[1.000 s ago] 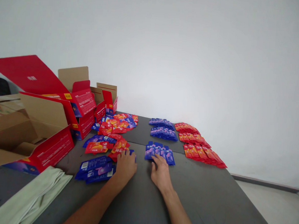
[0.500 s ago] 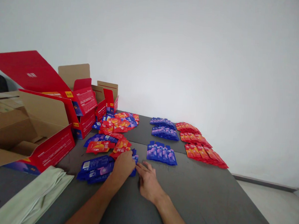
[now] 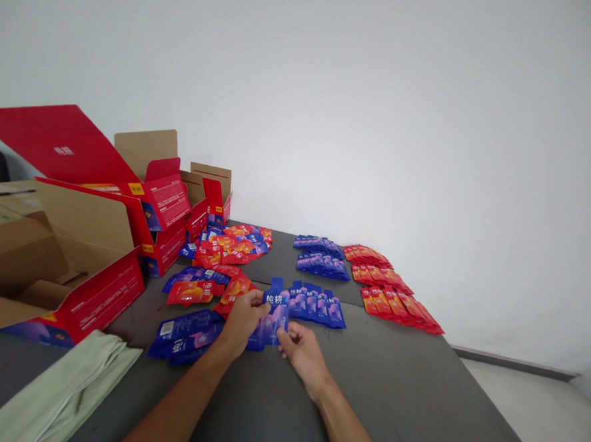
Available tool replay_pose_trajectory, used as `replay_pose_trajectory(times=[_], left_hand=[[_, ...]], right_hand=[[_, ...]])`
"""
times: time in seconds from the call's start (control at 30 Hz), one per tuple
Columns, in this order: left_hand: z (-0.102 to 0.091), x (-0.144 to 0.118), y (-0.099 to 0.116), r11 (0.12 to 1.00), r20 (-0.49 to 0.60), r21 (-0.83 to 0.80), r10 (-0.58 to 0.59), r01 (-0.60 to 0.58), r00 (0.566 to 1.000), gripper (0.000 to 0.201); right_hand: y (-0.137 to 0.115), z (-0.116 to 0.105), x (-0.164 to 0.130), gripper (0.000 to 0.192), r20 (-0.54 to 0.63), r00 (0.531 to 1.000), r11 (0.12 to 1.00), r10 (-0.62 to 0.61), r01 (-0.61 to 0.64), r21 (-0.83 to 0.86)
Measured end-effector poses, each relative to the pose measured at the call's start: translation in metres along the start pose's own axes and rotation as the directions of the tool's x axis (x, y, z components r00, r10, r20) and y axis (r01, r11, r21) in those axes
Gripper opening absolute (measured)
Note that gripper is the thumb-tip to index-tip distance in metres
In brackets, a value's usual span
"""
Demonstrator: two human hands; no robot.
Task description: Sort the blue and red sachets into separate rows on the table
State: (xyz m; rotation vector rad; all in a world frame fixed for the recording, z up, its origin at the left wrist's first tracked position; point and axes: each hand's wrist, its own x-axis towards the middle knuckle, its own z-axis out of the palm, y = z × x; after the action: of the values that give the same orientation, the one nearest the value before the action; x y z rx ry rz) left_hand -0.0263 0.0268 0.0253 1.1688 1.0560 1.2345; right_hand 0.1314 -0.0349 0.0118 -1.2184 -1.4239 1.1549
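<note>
Head view: since 0.5 s ago both hands have lifted 1 blue sachet (image 3: 273, 318) off the table (image 3: 414, 402). Left hand (image 3: 242, 319) and right hand (image 3: 301, 349) pinch it upright, white lettering facing up, beside the blue row (image 3: 317, 306).

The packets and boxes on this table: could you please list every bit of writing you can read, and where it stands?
"纯耕": white characters on the blue packet held in both the left hand and the right hand.
White logo on the raised red lid: too small to read.
White print on the red box sides: blurred.
Writing on the other blue packets and the red packets: too small to read.
</note>
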Motion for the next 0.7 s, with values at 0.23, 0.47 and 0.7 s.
replay_pose_trajectory(times=[0.23, 0.47, 0.7], left_hand=[[0.005, -0.004, -0.016, 0.992, 0.288, 0.094, -0.114, 0.09, 0.951, 0.026], [0.013, -0.007, -0.014, 0.991, 0.219, 0.074, -0.128, 0.115, 0.967, 0.022], [0.012, -0.011, 0.002, 0.947, 0.109, -0.249, -0.183, 0.205, 0.977, 0.062]], right_hand=[[0.009, -0.006, 0.005, 0.038, -0.168, 0.986, 0.997, 0.003, 0.011, 0.082], [0.007, -0.005, 0.005, 0.037, -0.173, 0.985, 0.997, 0.009, 0.005, 0.081], [-0.008, -0.003, -0.002, 0.05, -0.133, 0.933, 0.939, -0.335, 0.319, -0.13]])
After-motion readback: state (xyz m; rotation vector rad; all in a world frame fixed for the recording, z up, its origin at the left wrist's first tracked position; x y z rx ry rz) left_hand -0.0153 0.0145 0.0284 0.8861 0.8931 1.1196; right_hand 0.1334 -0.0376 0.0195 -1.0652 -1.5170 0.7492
